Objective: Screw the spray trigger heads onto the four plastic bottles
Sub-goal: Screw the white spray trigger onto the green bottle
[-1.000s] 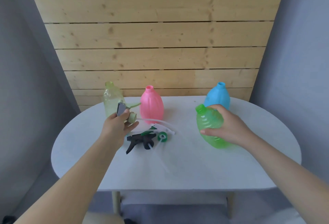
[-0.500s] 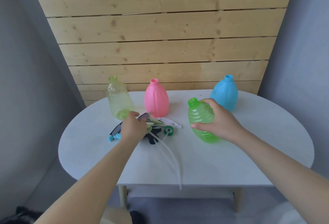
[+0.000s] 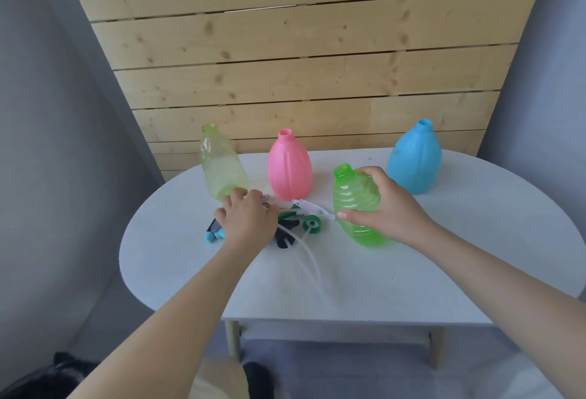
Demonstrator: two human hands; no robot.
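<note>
Four open-necked bottles are on the white table [image 3: 444, 272]: yellow-green [image 3: 222, 167], pink [image 3: 289, 170], blue [image 3: 415, 157], all upright at the back, and a ribbed green bottle [image 3: 356, 202]. My right hand [image 3: 387, 208] grips the green bottle, tilted left. My left hand [image 3: 247, 218] lies palm down on the pile of spray trigger heads, fingers curled around one that it mostly hides. Beside it lie a white-and-green head [image 3: 312, 208], a black head [image 3: 287, 235] and a blue-tipped head [image 3: 213, 233]. Clear dip tubes [image 3: 312, 264] trail toward me.
A wooden plank wall stands behind the table, with grey walls on both sides. The table's front edge is near my forearms. A dark object lies on the floor at the lower left.
My left hand has come down from above the table onto the pile of trigger heads. My right hand has kept the green bottle and shifted it slightly left.
</note>
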